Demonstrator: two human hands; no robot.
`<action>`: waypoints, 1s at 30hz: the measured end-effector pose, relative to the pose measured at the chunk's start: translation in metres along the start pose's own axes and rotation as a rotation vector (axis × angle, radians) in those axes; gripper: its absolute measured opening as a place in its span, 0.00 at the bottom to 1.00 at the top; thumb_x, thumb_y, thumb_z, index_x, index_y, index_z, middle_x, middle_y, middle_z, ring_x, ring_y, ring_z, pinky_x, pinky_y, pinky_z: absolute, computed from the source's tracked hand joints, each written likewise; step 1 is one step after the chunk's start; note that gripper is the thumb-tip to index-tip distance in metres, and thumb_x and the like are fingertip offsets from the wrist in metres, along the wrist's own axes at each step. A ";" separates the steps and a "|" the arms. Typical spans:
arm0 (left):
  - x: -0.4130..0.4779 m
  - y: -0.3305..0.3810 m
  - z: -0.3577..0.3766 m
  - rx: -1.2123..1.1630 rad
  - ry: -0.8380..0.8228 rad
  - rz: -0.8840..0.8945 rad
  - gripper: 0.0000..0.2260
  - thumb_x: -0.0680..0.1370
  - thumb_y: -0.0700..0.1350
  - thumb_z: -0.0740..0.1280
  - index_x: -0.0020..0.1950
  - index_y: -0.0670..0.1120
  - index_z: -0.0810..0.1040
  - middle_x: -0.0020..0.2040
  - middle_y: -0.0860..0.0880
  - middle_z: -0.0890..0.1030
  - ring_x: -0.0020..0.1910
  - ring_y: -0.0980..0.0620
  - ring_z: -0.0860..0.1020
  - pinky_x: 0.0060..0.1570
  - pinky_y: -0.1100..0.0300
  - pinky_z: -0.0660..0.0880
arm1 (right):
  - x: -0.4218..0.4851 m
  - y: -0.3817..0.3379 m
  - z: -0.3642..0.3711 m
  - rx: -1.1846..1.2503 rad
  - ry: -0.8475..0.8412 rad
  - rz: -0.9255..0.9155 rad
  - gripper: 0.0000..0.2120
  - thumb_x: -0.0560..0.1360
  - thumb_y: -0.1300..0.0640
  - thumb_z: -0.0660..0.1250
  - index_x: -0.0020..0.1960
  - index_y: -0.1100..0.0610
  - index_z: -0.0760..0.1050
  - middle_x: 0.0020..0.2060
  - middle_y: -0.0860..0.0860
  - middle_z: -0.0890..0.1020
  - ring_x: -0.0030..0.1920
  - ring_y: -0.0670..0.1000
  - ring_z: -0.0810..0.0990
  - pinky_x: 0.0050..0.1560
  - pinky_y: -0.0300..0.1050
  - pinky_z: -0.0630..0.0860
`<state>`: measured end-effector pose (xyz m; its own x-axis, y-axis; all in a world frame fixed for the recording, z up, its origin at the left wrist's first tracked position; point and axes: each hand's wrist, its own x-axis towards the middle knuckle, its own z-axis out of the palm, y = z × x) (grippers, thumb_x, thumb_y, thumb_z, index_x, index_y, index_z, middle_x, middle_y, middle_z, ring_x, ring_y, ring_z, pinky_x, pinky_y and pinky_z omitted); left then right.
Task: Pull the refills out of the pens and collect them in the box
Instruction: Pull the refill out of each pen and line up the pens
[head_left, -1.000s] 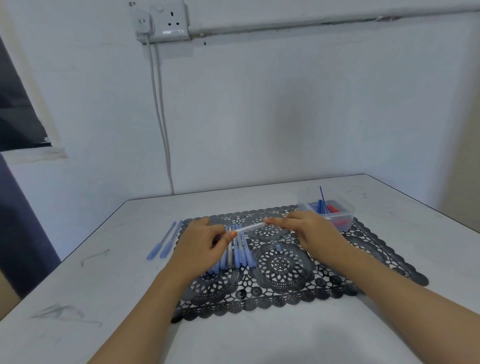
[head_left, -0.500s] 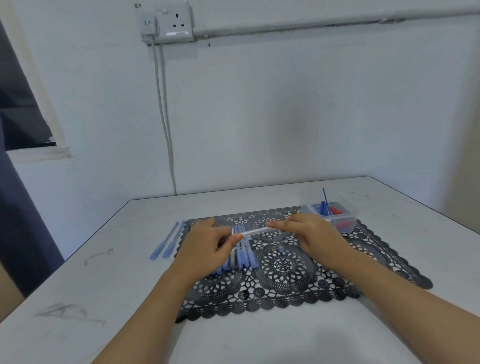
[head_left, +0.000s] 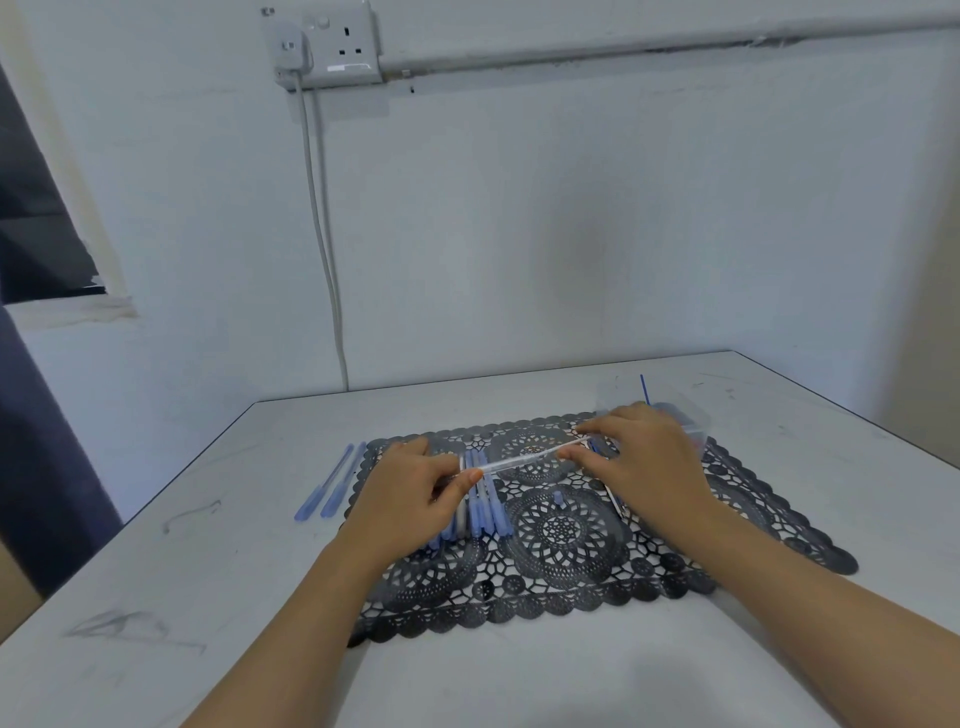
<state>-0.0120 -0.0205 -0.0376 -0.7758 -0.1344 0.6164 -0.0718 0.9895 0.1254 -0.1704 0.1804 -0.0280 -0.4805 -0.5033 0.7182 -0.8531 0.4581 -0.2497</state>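
My left hand (head_left: 415, 493) pinches one end of a clear pen barrel (head_left: 506, 462) above the black lace mat (head_left: 571, 566). My right hand (head_left: 644, 462) pinches the thin whitish refill (head_left: 563, 447) that stretches out of the barrel's right end. Several blue pens (head_left: 480, 506) lie side by side on the mat under my left hand. A clear plastic box (head_left: 693, 421) stands at the mat's far right corner, partly hidden by my right hand, with a blue refill (head_left: 644, 389) poking up from it.
Two blue pen barrels (head_left: 332, 486) lie on the white table (head_left: 156, 597) left of the mat. A small blue cap (head_left: 558, 499) sits on the mat's middle. A wall with a socket (head_left: 332, 47) and hanging cable (head_left: 324, 234) stands behind the table.
My right hand has moved right, toward the box, drawing the refill further out of the barrel. My left hand has stayed over the pens.
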 end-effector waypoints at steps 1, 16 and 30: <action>0.000 0.000 0.000 0.002 0.000 0.000 0.19 0.75 0.61 0.53 0.27 0.55 0.58 0.25 0.54 0.61 0.30 0.59 0.62 0.34 0.68 0.56 | 0.000 -0.001 0.000 0.022 -0.005 0.020 0.19 0.67 0.39 0.70 0.46 0.53 0.83 0.41 0.50 0.83 0.45 0.50 0.79 0.45 0.48 0.76; -0.001 0.003 0.002 -0.039 -0.009 -0.001 0.19 0.75 0.61 0.53 0.28 0.54 0.61 0.27 0.52 0.63 0.32 0.57 0.65 0.34 0.66 0.57 | -0.005 -0.017 0.005 0.293 -0.022 -0.205 0.11 0.68 0.72 0.70 0.46 0.60 0.83 0.38 0.51 0.74 0.37 0.46 0.73 0.43 0.28 0.71; -0.001 0.005 0.003 -0.043 -0.006 0.023 0.18 0.76 0.61 0.54 0.28 0.56 0.58 0.26 0.54 0.62 0.31 0.58 0.64 0.33 0.66 0.56 | -0.006 -0.034 -0.008 0.845 -0.221 0.340 0.17 0.69 0.72 0.69 0.41 0.49 0.81 0.37 0.46 0.84 0.39 0.45 0.82 0.44 0.32 0.77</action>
<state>-0.0131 -0.0156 -0.0401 -0.7805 -0.1109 0.6152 -0.0268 0.9892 0.1443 -0.1365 0.1738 -0.0184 -0.6853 -0.6074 0.4017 -0.4826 -0.0343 -0.8752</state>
